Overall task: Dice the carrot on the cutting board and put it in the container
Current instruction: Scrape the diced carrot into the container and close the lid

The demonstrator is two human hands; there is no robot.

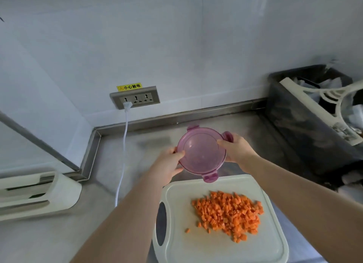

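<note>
Dicing looked finished, with carrot dice (pixel 229 215) heaped on the cutting board (pixel 216 251). The left hand (pixel 167 165) and right hand (pixel 238 149) gripped the closed pink container (pixel 200 150); unlatching it seemed next.

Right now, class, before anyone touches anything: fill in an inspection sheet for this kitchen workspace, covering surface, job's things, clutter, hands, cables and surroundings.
Surface: steel counter, with the cutting board at its near edge.
Job's things: diced carrot piled on the board, one cube stray to the left; pink container beyond the board, lid on.
Clutter: dark bin of white items at right; white plastic unit at left.
Hands: left hand and right hand grip the container's opposite sides.
Cables: white cable plugged into the wall socket, trailing down across the counter.
Surroundings: white wall; yellow warning label above the socket.
</note>
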